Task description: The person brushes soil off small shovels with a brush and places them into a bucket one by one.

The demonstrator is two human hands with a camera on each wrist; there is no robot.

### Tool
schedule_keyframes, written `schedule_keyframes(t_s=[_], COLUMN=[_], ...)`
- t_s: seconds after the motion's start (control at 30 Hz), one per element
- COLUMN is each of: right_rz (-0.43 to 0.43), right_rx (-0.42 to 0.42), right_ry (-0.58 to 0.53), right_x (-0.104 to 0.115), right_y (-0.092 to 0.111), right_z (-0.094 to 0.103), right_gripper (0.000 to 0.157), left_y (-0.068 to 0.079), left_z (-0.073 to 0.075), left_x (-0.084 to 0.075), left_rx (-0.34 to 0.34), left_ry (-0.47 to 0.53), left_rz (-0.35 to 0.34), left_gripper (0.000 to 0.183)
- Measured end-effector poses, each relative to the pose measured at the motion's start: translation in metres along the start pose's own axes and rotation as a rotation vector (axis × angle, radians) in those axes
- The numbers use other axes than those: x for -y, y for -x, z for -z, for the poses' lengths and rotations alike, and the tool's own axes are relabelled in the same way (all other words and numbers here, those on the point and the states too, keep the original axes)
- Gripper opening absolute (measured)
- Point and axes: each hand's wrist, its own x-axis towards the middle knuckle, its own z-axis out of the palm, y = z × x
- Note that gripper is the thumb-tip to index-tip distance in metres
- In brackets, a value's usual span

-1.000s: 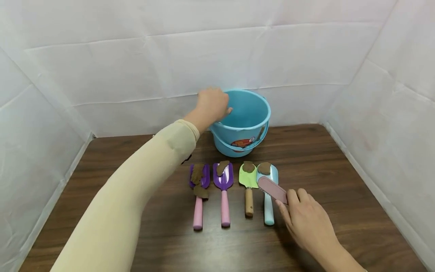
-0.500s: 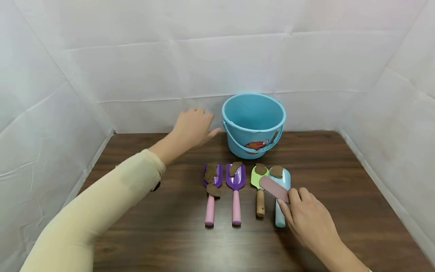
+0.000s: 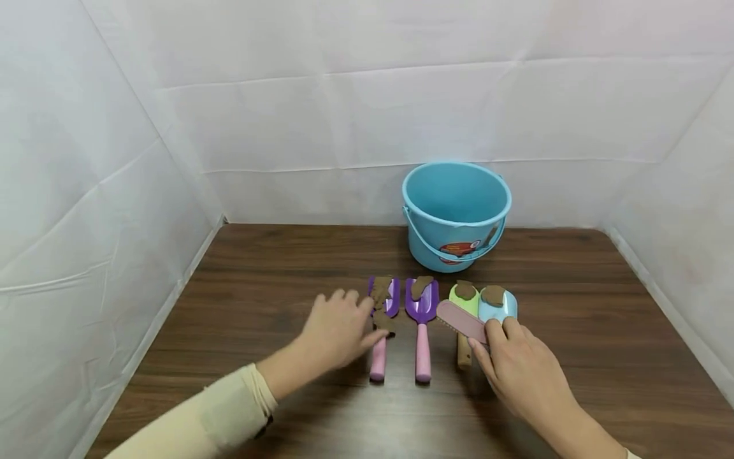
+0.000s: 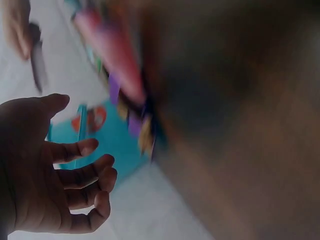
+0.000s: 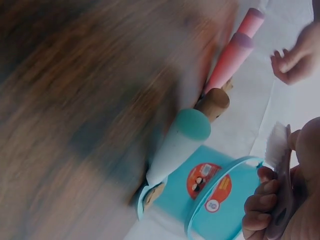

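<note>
My right hand (image 3: 518, 363) grips a mauve scrubbing brush (image 3: 460, 320); white bristles show on it in the right wrist view. The brush overlaps a green shovel (image 3: 471, 305) with a wooden handle, and my fingers partly cover a light blue shovel (image 3: 507, 310). My left hand (image 3: 338, 328) is empty, fingers loosely bent, just left of a purple shovel with a pink handle (image 3: 378, 362). A second purple shovel (image 3: 422, 354) lies beside that one. Brown clay-like lumps (image 3: 421, 285) sit on all the blades, and the leftmost shovel carries more, down to its neck.
Behind the shovels, against the white sheet wall (image 3: 367, 127), stands a blue bucket (image 3: 421, 245) with its handle hanging at the front. The dark wooden table (image 3: 258, 274) stretches out to both sides, bounded by white sheets left and right.
My left hand has come away from the bucket's rim, back toward me and down to the leftmost shovel. My right hand keeps its grip on the brush; the view has swung left.
</note>
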Motion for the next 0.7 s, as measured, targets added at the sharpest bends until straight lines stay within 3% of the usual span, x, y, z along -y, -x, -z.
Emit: schedule_keyframes(t_s=[0.17, 0.3, 0.57, 0.7], right_rz=[0.002, 0.001, 0.005, 0.006], right_rx=[0.022, 0.044, 0.062, 0.064], right_ry=[0.003, -0.004, -0.013, -0.017], right_x=[0.002, 0.005, 0.009, 0.010], right_y=[-0.006, -0.010, -0.011, -0.010], right_z=[0.001, 0.001, -0.003, -0.004], right_gripper=[0.033, 0.032, 0.032, 0.032], left_y=[0.013, 0.018, 0.019, 0.025], left_z=[-0.024, -0.037, -0.047, -0.048], left_x=[-0.028, -0.038, -0.032, -0.020], left_rx=[0.030, 0.012, -0.016, 0.018], left_ry=[0.037, 0.034, 0.003, -0.009], left_rz=[-0.072, -0.117, -0.045, -0.012], left_gripper=[0.060, 0.052, 0.037, 0.027])
